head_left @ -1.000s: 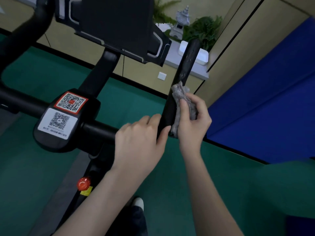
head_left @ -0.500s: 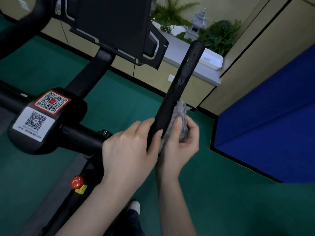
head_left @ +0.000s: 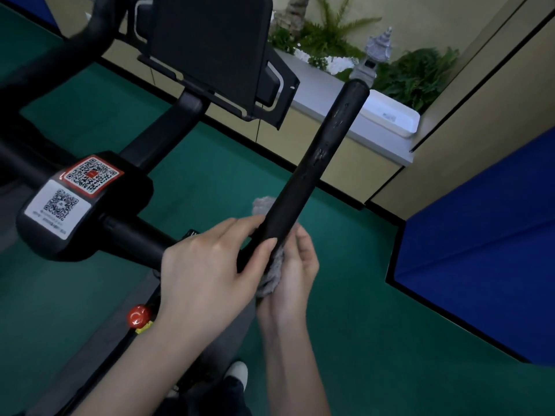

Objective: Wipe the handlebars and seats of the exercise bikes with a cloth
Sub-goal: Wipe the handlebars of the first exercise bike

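One handlebar [head_left: 318, 163]: left hand [head_left: 204, 274] grips it, right hand [head_left: 295, 271] holds cloth [head_left: 270, 279].

Both bare forearms reach forward from the lower edge and converge. Left hand [head_left: 207, 274], back uppermost, grips the handlebar [head_left: 315, 163], fingers curled round its left side and thumb laid across its top. Right hand [head_left: 295, 265], palm turned inward, holds the cloth [head_left: 270, 277] against the bar's underside

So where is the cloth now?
In the head view, lower centre, the grey cloth lies between the black handlebar grip and the right hand, beside the left hand.
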Tool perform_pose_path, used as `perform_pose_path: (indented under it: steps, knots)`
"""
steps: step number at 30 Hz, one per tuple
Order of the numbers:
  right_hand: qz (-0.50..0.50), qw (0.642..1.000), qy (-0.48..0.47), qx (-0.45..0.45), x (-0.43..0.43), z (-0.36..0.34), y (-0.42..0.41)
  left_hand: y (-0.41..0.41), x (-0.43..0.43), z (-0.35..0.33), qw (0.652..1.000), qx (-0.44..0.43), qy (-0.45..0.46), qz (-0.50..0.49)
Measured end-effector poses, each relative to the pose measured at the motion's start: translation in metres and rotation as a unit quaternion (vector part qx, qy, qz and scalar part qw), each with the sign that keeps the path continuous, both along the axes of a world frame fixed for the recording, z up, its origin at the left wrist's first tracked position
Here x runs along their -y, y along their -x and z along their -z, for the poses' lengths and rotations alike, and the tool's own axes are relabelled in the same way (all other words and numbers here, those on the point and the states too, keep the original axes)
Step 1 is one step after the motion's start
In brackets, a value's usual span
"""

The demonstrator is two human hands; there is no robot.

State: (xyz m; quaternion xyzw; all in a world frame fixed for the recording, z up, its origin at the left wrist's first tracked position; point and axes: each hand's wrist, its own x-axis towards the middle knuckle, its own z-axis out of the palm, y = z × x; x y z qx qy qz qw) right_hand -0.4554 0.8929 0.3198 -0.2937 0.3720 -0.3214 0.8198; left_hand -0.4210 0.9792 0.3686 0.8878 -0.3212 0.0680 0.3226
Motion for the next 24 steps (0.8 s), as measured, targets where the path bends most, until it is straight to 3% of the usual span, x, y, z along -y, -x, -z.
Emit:
perform_pose_path:
  steps: [3, 9, 13, 15, 19, 24]
  knots:
    - [-0.046, 0.999, -0.018, 0.022, 0.007, -0.005, 0.0, -0.002, 0.002, -0.005, 0.999, -0.035, -0.004, -0.02]
    - [-0.019, 1.0, -0.005, 0.014, 0.003, -0.009, 0.017, -0.002, 0.001, -0.009, 0.997, -0.07, -0.026, -0.026]
    - [0.065, 0.994, 0.079, -0.025, -0.006, -0.012, 0.023, -0.002, 0.006, -0.012, 0.996, -0.077, -0.031, -0.032]
    - [0.111, 0.979, 0.165, -0.046, 0.001, -0.019, 0.014, -0.003, 0.009, -0.014, 0.994, -0.098, -0.03, -0.024]
    - [0.145, 0.899, 0.399, -0.106, 0.028, -0.034, -0.005, -0.008, 0.018, -0.016, 0.993, -0.112, -0.045, 0.002]
    - [0.04, 0.747, 0.649, -0.138, 0.039, -0.036, 0.01, -0.013, 0.021, -0.015, 0.991, -0.131, -0.03, 0.015]
